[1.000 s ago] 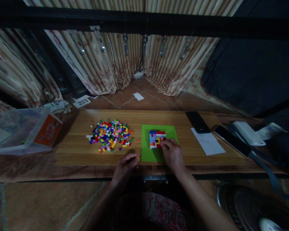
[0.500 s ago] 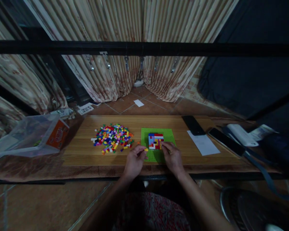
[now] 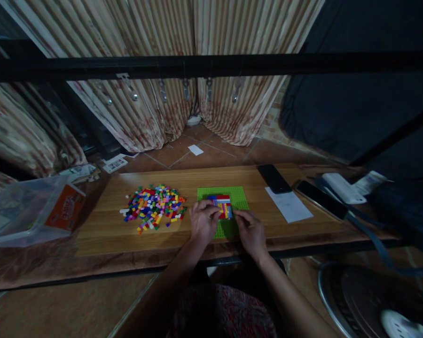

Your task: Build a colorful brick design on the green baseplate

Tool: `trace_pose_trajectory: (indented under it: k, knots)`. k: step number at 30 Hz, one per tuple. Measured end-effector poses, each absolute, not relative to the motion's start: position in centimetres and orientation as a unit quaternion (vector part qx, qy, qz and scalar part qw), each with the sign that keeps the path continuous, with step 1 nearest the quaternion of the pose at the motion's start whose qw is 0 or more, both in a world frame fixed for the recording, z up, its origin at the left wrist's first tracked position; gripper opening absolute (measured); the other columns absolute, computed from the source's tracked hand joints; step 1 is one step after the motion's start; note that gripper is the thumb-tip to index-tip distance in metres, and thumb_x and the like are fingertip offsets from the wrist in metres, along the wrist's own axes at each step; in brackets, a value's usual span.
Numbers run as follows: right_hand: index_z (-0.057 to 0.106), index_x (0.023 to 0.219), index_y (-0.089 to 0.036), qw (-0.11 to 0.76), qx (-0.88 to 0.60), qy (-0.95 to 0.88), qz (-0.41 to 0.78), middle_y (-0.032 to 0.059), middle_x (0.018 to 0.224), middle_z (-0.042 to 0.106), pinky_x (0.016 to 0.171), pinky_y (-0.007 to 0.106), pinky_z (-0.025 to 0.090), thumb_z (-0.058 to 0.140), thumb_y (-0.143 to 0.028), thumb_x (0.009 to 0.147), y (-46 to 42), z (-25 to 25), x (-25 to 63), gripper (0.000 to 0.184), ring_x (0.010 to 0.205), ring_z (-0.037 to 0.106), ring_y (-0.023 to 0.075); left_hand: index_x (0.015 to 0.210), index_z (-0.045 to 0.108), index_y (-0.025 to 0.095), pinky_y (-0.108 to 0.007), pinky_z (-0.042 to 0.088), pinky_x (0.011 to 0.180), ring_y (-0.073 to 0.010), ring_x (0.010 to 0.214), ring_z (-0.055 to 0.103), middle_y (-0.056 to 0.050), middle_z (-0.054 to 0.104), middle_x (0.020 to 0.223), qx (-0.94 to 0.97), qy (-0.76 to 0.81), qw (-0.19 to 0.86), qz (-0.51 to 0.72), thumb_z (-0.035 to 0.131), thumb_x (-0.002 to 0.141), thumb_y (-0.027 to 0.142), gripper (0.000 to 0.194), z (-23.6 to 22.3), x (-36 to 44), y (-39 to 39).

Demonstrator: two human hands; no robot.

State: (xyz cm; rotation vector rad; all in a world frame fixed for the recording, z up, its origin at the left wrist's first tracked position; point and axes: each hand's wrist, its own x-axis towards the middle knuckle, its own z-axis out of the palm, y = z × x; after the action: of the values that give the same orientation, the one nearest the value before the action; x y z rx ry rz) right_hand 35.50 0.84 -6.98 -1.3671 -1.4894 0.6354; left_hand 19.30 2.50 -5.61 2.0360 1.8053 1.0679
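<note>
A green studded baseplate (image 3: 238,193) lies on the wooden board, bearing a low block of multicoloured toy bricks (image 3: 225,203). My left hand (image 3: 203,224) reaches over the left side of this block, its fingers pinched at the surface. A small yellow brick seems to be at those fingertips, though the fingers partly cover it. My right hand (image 3: 252,232) is beside the block's right edge with thumb and forefinger together. Whether anything sits between them is too small to tell. Left of the baseplate spreads a pile of loose toy bricks (image 3: 157,204) in many colours.
Right on the wooden board (image 3: 105,211) are a black phone (image 3: 273,178) and a white paper sheet (image 3: 291,206). Another phone (image 3: 320,199) with a blue strap lies past them. A clear plastic box (image 3: 24,211) stands at the left; a dark bar (image 3: 211,65) crosses beyond the board.
My left hand has moved from beside the block to over its left part, carrying the yellow brick. My right fingers have drawn slightly off the block's right side. The whole view has shifted.
</note>
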Motion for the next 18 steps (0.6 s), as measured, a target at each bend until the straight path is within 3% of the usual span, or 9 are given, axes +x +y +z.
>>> trace_pose_trajectory:
  k: [9,18]
  knots:
    - [0.069,0.096,-0.017,0.465,-0.579,-0.607,0.283,0.0103,0.096,0.068,0.082,0.035,0.048,0.053,-0.039,0.083,2.4,-6.4,34.1,0.030,0.087,0.063,0.0207,0.085,0.071,0.026,-0.037,0.038,0.087,-0.0205,0.096,0.055,-0.001,0.066,0.099,0.674,0.626,0.122,0.373,0.069,0.073,0.024,0.012,-5.7,19.5,2.9]
    - [0.064,0.085,-0.015,0.394,-0.678,-0.581,0.218,0.0101,0.080,0.068,0.064,0.031,0.043,0.056,-0.056,0.077,3.8,-6.0,32.6,0.043,0.067,0.059,0.0199,0.092,0.068,0.022,-0.037,0.041,0.091,-0.0206,0.098,0.055,-0.004,0.063,0.102,0.655,0.628,0.141,0.395,0.067,0.071,0.015,0.023,-6.1,19.6,3.0]
